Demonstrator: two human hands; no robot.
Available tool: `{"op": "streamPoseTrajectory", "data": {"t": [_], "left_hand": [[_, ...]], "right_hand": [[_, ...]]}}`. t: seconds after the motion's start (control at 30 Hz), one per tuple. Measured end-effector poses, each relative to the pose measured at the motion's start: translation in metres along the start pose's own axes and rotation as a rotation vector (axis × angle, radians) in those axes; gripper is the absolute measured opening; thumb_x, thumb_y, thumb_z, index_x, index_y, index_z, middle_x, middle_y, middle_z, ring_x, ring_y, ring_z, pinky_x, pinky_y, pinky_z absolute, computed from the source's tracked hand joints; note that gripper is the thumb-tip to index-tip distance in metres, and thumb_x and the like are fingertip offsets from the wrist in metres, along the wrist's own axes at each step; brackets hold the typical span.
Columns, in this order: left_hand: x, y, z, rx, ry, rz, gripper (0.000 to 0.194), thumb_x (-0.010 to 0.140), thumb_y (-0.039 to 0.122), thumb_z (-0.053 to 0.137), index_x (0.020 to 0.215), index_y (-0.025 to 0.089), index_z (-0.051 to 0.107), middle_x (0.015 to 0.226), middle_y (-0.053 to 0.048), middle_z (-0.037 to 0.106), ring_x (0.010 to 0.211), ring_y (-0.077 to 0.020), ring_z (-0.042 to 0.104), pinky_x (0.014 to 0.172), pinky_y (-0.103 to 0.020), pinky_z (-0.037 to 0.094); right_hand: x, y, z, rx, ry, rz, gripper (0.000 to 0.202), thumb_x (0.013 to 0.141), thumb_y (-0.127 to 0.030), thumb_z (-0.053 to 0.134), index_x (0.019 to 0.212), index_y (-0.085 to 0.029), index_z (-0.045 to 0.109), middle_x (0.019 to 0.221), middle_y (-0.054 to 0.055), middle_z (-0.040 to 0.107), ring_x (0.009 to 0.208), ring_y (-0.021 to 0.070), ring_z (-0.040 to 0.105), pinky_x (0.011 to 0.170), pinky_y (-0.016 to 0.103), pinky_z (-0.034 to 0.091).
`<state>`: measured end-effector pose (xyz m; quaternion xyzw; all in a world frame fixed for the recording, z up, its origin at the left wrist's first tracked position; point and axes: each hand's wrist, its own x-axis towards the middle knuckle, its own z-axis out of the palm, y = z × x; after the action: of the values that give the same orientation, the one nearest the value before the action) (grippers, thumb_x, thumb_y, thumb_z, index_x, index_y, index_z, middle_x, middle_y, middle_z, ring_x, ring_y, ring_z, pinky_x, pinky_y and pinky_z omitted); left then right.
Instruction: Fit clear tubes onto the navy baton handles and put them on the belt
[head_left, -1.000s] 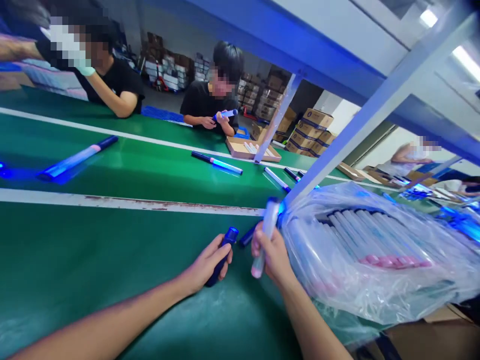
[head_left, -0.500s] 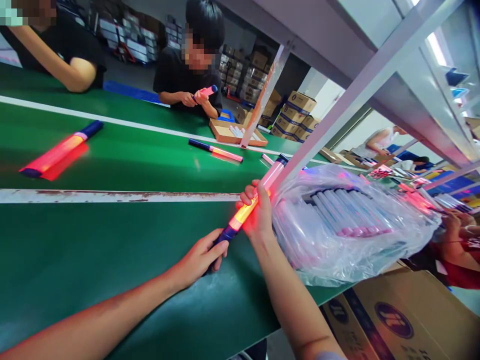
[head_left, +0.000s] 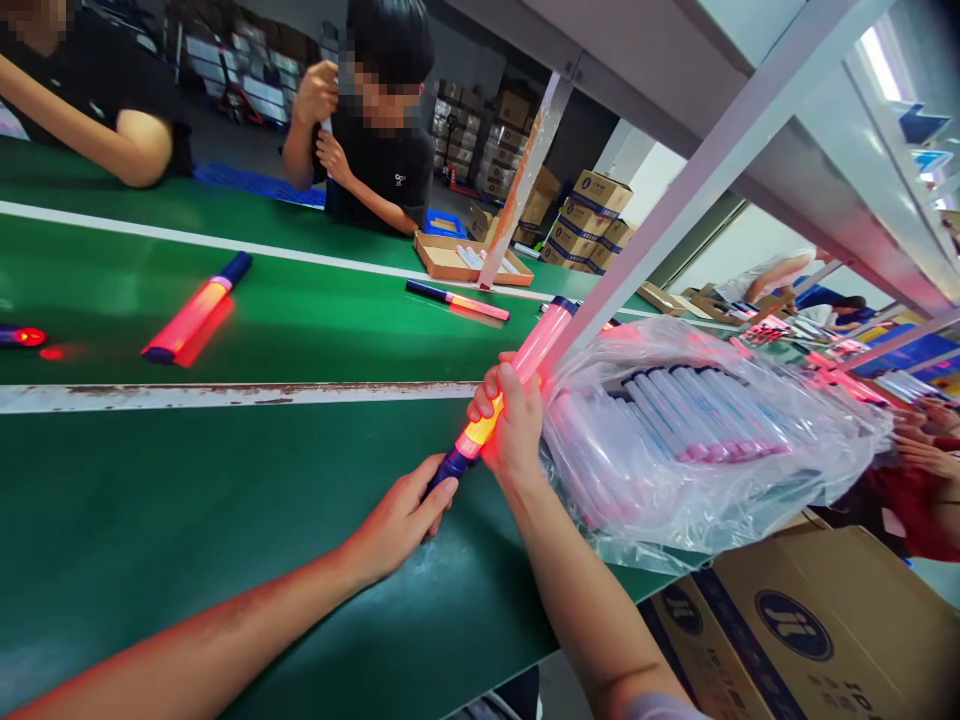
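Both my hands hold one light stick, tilted up to the right and glowing red, with yellow light near its handle. My left hand is wrapped round the dark blue handle. Higher up, my right hand grips the lit tube, its fingers curled over it. The stick's dark cap shows at the upper end, beside a white metal post. Just right of my right hand lies a clear plastic bag with several unlit tubes in it, their ends dark at the back and pink at the front.
Lit sticks lie on the green belt: one red stick at left, another farther back. A white post slants up to a shelf overhead. Cardboard boxes stand below right. Two co-workers sit across; an open carton is near one.
The sticks on the belt have shifted right, and another lit one has come in at far left. The co-worker opposite has raised their hands. My hands keep nearly the same hold.
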<state>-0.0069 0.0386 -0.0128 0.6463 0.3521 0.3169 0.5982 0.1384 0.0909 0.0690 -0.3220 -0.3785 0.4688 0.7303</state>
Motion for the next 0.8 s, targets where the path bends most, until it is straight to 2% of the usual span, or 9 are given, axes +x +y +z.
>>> {"op": "streamPoseTrajectory", "data": {"t": [0.23,0.37,0.43,0.5,0.63,0.73,0.8], "left_hand": [[-0.007,0.007,0.004,0.213,0.065,0.048,0.039,0.105,0.053,0.037,0.120,0.020,0.052,0.073,0.002,0.055,0.061,-0.0168,0.054,0.063,-0.029,0.040],[-0.008,0.009,0.003,0.241,0.060,0.046,0.042,0.106,0.052,0.034,0.123,0.018,0.051,0.075,0.001,0.057,0.063,-0.0176,0.054,0.065,-0.029,0.041],[-0.011,0.008,0.002,0.248,0.057,0.058,0.042,0.106,0.051,0.033,0.125,0.017,0.051,0.079,-0.001,0.060,0.067,-0.0184,0.057,0.067,-0.030,0.042],[-0.016,0.007,0.000,0.271,0.037,0.095,0.043,0.105,0.050,0.034,0.127,0.017,0.050,0.086,-0.004,0.065,0.074,-0.0202,0.060,0.070,-0.031,0.045],[-0.025,0.014,-0.001,0.376,-0.107,0.255,0.048,0.099,0.057,0.045,0.126,0.018,0.052,0.107,-0.012,0.069,0.090,-0.0258,0.066,0.077,-0.033,0.050],[-0.019,0.024,0.006,0.405,-0.195,0.360,0.051,0.095,0.060,0.051,0.126,0.020,0.051,0.109,-0.010,0.070,0.088,-0.0258,0.068,0.072,-0.030,0.050],[-0.009,0.027,0.014,0.459,-0.224,0.382,0.044,0.097,0.056,0.050,0.123,0.021,0.052,0.103,-0.008,0.070,0.083,-0.0238,0.069,0.066,-0.027,0.048]], "right_hand": [[-0.010,0.003,0.009,-0.032,0.060,-0.048,0.018,0.095,-0.035,0.065,0.103,-0.024,0.052,0.069,-0.009,0.048,0.048,0.0036,0.042,0.045,0.016,0.036],[-0.012,0.008,0.012,-0.041,0.115,-0.060,0.020,0.095,-0.036,0.066,0.102,-0.024,0.051,0.067,-0.010,0.047,0.048,0.0039,0.041,0.044,0.015,0.036],[-0.016,0.004,0.013,-0.019,0.091,-0.053,0.020,0.094,-0.035,0.067,0.101,-0.025,0.050,0.066,-0.010,0.047,0.046,0.0042,0.041,0.044,0.016,0.036],[-0.026,-0.008,0.015,0.002,-0.005,-0.035,0.022,0.093,-0.035,0.069,0.102,-0.025,0.052,0.064,-0.010,0.049,0.045,0.0047,0.043,0.044,0.017,0.037],[-0.059,-0.040,0.008,-0.031,-0.384,0.033,0.024,0.093,-0.040,0.070,0.109,-0.026,0.057,0.068,-0.004,0.058,0.050,0.0105,0.055,0.047,0.022,0.045],[-0.073,-0.054,-0.003,-0.062,-0.452,-0.017,0.016,0.096,-0.038,0.066,0.107,-0.027,0.060,0.066,-0.002,0.058,0.048,0.0123,0.055,0.044,0.023,0.045],[-0.073,-0.055,-0.008,-0.075,-0.496,-0.079,0.013,0.095,-0.036,0.065,0.106,-0.028,0.063,0.061,-0.001,0.058,0.043,0.0137,0.054,0.040,0.024,0.042]]}}
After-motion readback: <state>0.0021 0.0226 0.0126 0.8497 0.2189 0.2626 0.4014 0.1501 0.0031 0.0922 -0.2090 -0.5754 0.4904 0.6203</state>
